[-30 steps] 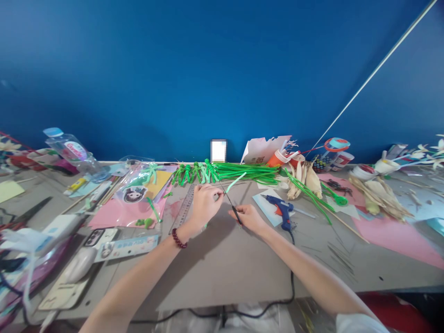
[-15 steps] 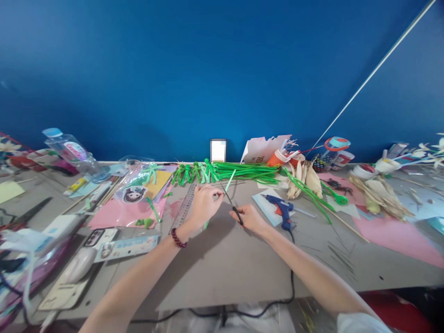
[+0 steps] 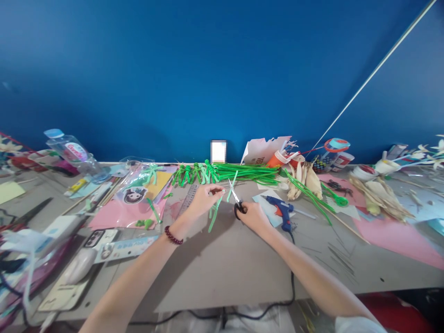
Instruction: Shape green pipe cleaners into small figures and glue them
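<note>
My left hand [image 3: 204,198] is closed in a pinch, with a small pale tip showing at its fingertips. A pale green pipe cleaner [image 3: 214,217] hangs below those fingers, seemingly held by them. My right hand [image 3: 255,215] grips black-handled scissors [image 3: 237,200], whose blades point away from me and up to the left. Just left of the blades another pale green strip [image 3: 232,185] stands out at a slant; whether it joins the held piece I cannot tell. Behind both hands lie green pipe-cleaner stems [image 3: 246,173] and several twisted green pipe-cleaner figures [image 3: 196,172].
A blue glue gun [image 3: 285,212] lies by my right wrist, its black cable running off the front edge. Left of my hands are a ruler [image 3: 187,201], pink paper [image 3: 114,215] and a phone [image 3: 100,238]. Dried husks [image 3: 305,180] and cups [image 3: 277,158] stand back right.
The scissors have drawn back to the right, away from my left fingertips, and turned more upright. My left hand has shifted slightly left, and the hanging pale green pipe cleaner shows more fully.
</note>
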`<state>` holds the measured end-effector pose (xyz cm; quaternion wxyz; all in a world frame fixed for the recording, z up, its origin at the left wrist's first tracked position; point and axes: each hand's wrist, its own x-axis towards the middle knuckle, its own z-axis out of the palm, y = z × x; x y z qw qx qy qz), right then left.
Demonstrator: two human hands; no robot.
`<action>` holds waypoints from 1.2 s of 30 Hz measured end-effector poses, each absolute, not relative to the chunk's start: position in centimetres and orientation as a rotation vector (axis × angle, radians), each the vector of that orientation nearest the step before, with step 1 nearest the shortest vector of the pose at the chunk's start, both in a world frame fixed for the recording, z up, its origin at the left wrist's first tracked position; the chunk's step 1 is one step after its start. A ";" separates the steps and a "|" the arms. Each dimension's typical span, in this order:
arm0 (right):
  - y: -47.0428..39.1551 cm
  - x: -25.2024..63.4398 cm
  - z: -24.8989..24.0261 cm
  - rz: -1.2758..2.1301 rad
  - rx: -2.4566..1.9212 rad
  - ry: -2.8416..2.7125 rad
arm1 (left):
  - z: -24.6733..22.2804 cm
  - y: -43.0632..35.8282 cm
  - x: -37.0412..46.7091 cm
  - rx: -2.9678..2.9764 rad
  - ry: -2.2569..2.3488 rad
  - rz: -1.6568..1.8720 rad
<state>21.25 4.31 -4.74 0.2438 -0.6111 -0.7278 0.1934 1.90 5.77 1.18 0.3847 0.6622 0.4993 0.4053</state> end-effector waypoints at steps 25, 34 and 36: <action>4.3 21.5 -5.0 0.592 -1.579 -2.141 | 1.3 6.4 1.0 1.454 1.352 1.076; 4.3 21.4 -4.3 0.730 -1.499 -2.098 | 0.9 6.7 1.0 1.297 1.291 1.039; 4.1 21.4 -3.8 0.778 -1.432 -2.064 | 1.0 6.5 1.3 1.256 1.250 1.013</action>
